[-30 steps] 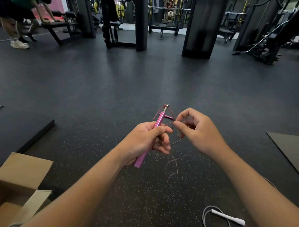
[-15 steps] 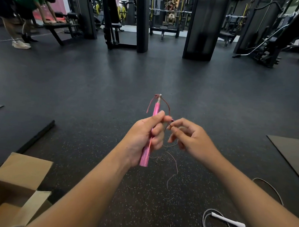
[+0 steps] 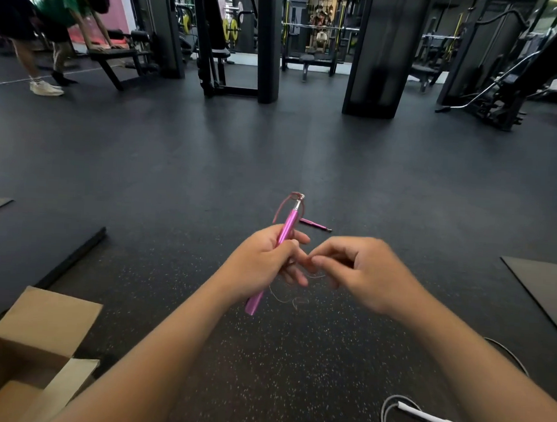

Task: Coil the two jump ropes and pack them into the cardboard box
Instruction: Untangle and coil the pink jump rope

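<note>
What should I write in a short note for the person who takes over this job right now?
Left hand grips one pink metal jump rope handle, held upright. Right hand pinches its thin pink cord beside it. The second pink handle lies on the floor beyond the hands. The white jump rope lies uncoiled at lower right. The open cardboard box sits at lower left.
Done: nothing packed.
Left: coil both ropes, put them in the box.

You're in a gym.
Ahead of you lie a dark speckled rubber floor, weight benches, racks with yellow plates, a loaded barbell and a cable machine.
</note>
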Available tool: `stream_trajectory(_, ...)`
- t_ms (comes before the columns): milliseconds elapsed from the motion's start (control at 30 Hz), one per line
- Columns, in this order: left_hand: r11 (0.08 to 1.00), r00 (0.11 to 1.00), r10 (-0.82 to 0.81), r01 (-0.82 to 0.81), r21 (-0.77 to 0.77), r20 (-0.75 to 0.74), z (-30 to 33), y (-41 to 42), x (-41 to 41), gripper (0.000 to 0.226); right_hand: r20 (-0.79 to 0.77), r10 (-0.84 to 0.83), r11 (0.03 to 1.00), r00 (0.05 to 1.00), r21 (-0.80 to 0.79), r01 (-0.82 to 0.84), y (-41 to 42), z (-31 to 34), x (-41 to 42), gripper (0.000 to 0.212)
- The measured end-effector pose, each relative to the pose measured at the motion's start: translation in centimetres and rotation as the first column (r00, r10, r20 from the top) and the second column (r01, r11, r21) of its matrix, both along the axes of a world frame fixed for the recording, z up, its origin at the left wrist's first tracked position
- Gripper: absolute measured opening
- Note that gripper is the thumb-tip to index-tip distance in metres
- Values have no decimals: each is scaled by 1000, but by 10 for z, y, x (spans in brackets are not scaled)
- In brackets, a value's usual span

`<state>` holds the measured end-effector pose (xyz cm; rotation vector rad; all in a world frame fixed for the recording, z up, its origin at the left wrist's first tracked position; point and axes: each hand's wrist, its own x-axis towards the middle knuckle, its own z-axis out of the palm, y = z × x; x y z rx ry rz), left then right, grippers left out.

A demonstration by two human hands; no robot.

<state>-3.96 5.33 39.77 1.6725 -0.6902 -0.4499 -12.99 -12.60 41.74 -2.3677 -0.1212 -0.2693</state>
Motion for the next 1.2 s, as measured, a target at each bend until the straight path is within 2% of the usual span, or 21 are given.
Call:
stream_trajectory(33,999,1000,-30,29,31,10,1,-1,-3,20,62,-55,999,997,2,55,-5,-1,1,6)
stream_trajectory(100,997,999,-46,45,71,12,1,-6,-8,23,181,-170,985,969,14,170,-10,-3,3,18)
stream_trajectory(167,998,998,-57,58,23,-26,3,-9,-9,31,237,-205,978,950,14,208,-13,-1,7,23)
stream_trajectory(267,997,997,-78,78,-4,-22,5,-9,-9,32,195,-116,992,974,69,105,-16,3,10,2)
stream_trajectory(333,995,994,-101,100,-23,-42,6,-8,-11,28,198,-108,992,974,88,92,-17,3,9,6)
stream_trajectory(367,992,991,-114,109,-58,-77,7,-8,-12,27,204,-138,985,969,130,113,-18,2,10,2)
stream_trajectory(433,981,971,-150,123,-150,-185,9,-10,-13,24,203,-245,955,948,220,199,-17,0,12,12)
stream_trajectory(500,967,946,-191,135,-216,-262,9,-10,-12,25,184,-292,943,939,223,249,-19,-3,14,19)
stream_trajectory(533,962,937,-207,142,-234,-282,10,-10,-12,25,171,-272,949,947,212,234,-20,-4,16,15)
stream_trajectory(600,960,927,-215,143,-241,-306,11,-8,-12,24,125,-216,960,968,205,188,-22,-3,16,9)
stream_trajectory(700,977,939,-160,106,-188,-305,14,-8,-14,25,87,-196,963,977,203,175,-24,-2,14,13)
stream_trajectory(800,982,948,-130,82,-171,-292,14,-10,-16,30,85,-233,937,969,288,200,-21,0,11,6)
stream_trajectory(933,981,943,-117,61,-185,-311,18,-9,-19,29,133,-327,922,935,263,285,-20,0,10,20)
stream_trajectory(1000,971,922,-112,22,-238,-371,24,-10,-23,28,150,-315,913,937,316,256,-20,-2,11,19)
stream_trajectory(1067,957,886,-103,-36,-288,-452,29,-12,-26,28,163,-236,911,958,379,160,-19,-6,13,8)
stream_trajectory(1133,926,838,-129,-90,-367,-531,32,-14,-27,28,161,-177,897,971,433,91,-18,-11,17,19)
stream_trajectory(1200,850,766,-232,-140,-508,-600,35,-14,-27,26,97,-102,869,990,493,41,-13,-16,17,21)
